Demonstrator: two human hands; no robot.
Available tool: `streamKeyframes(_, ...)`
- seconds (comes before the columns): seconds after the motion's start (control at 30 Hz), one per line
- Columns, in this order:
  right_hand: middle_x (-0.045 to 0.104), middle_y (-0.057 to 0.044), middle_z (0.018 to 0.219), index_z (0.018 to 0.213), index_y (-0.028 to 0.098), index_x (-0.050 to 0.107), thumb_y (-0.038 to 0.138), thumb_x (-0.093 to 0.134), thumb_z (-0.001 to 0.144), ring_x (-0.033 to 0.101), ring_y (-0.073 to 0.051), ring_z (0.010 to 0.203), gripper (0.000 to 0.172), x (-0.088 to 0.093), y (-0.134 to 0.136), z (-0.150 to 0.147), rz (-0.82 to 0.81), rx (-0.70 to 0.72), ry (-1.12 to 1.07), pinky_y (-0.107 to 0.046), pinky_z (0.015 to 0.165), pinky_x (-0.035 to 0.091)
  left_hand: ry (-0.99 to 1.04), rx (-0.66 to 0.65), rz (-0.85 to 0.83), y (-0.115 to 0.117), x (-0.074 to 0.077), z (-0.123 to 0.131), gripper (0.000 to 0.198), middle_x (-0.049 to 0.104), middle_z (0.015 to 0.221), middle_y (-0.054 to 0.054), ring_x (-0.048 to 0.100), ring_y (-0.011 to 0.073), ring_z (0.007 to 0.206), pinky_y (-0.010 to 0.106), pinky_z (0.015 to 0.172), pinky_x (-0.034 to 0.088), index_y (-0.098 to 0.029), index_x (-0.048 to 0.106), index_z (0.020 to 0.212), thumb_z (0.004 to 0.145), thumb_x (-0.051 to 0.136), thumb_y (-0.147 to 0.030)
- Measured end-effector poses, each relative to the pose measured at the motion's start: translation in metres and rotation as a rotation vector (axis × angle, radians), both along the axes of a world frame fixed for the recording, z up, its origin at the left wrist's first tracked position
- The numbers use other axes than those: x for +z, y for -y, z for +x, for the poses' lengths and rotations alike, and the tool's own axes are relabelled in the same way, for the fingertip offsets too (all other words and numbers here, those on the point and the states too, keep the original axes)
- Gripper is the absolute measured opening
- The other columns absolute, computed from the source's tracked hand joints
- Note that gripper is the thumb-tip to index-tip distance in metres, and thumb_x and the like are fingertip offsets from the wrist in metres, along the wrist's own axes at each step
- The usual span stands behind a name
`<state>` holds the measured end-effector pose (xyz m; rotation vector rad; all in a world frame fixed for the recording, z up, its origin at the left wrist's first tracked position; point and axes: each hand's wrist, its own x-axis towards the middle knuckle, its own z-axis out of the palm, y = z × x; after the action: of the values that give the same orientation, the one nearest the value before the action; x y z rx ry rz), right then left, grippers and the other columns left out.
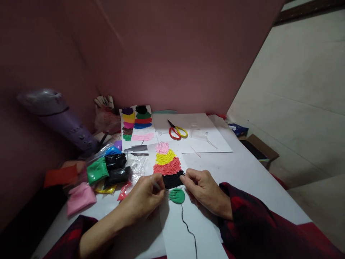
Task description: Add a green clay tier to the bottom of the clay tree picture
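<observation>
A white paper sheet (175,230) lies before me with textured bands of modelling clay: pink on top, then yellow (165,157), coral red (167,166) and black (173,180). Below them sits a round green clay piece (177,196), grooved on its left half. From it a wavy black line (188,226) runs down. My left hand (148,194) is closed around a thin pale tool (154,182), its tip beside the green clay. At the black band's right end, my right hand (203,187) is pinched; whatever is between its fingertips is hidden.
Bagged clay in several colours, including green (97,171) and pink (81,198), is heaped at left beside a purple bag (66,122). Behind are finished clay cards (137,124), scissors (176,131) and a clear plastic bag (198,133). An open box (258,149) stands at right.
</observation>
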<state>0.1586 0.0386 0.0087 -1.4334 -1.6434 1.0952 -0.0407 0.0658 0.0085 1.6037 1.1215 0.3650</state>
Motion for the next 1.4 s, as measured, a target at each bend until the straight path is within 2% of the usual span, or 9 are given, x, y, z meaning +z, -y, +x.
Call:
streamKeyframes(0.13,0.041,0.007,0.040,0.057,0.021,0.036,0.035,0.048,0.089,0.038,-0.008,0.036,0.036,-0.003,-0.002,0.001,0.047,0.017,0.079,-0.020,0.037,0.027,0.024,0.019,-0.068,-0.001,0.009,0.003,0.009,0.044,0.043,-0.010,0.046,0.0085,0.032,0.016,0.031,0.032,-0.020,0.042,0.072,0.074,0.050,-0.022)
streamKeyframes(0.33,0.041,0.006,0.045,0.058,0.021,0.038,0.034,0.047,0.089,0.036,-0.008,0.042,0.034,-0.005,-0.002,0.002,0.094,0.039,0.152,-0.021,0.041,0.028,0.074,0.040,-0.217,-0.002,0.024,0.006,0.009,0.054,0.046,-0.006,0.054,0.0115,0.036,0.019,0.035,0.042,-0.018,0.045,0.072,0.066,0.049,-0.023)
streamKeyframes(0.53,0.042,0.006,0.046,0.057,0.021,0.038,0.032,0.048,0.088,0.036,-0.009,0.044,0.034,-0.004,-0.003,0.002,0.118,0.050,0.151,-0.022,0.043,0.029,0.081,0.099,-0.272,-0.010,0.023,0.002,0.019,0.060,0.050,-0.002,0.058,0.0149,0.038,0.022,0.036,0.043,-0.018,0.045,0.070,0.062,0.054,-0.033)
streamKeyframes(0.77,0.038,0.006,0.047,0.056,0.020,0.039,0.027,0.050,0.086,0.033,-0.009,0.046,0.033,-0.002,-0.004,0.002,0.168,0.038,0.156,-0.022,0.044,0.028,-0.062,0.036,-0.319,-0.011,0.027,0.000,0.030,0.061,0.050,0.000,0.050,0.0123,0.029,0.020,0.033,0.032,-0.018,0.044,0.067,0.068,0.056,-0.046)
streamKeyframes(1.07,0.039,0.006,0.049,0.057,0.020,0.040,0.026,0.049,0.086,0.034,-0.009,0.047,0.031,-0.003,-0.004,0.002,0.186,0.049,0.192,-0.023,0.046,0.028,-0.050,0.045,-0.366,-0.010,0.022,0.004,0.026,0.060,0.046,0.000,0.049,0.0113,0.028,0.019,0.032,0.033,-0.017,0.048,0.061,0.066,0.057,-0.041)
streamKeyframes(1.27,0.040,0.006,0.050,0.057,0.019,0.041,0.025,0.050,0.086,0.035,-0.009,0.047,0.031,-0.004,-0.004,0.002,0.203,0.060,0.208,-0.023,0.048,0.027,0.021,-0.007,-0.367,-0.011,0.019,0.000,0.036,0.062,0.049,0.001,0.048,0.0102,0.027,0.018,0.029,0.031,-0.016,0.051,0.067,0.073,0.057,-0.051)
streamKeyframes(1.4,0.040,0.006,0.049,0.057,0.019,0.041,0.025,0.049,0.086,0.035,-0.009,0.047,0.031,-0.004,-0.005,0.002,0.208,0.063,0.204,-0.023,0.048,0.028,-0.041,-0.001,-0.317,-0.008,0.020,0.003,0.038,0.057,0.043,-0.002,0.042,0.0086,0.024,0.018,0.028,0.028,-0.018,0.048,0.063,0.072,0.058,-0.053)
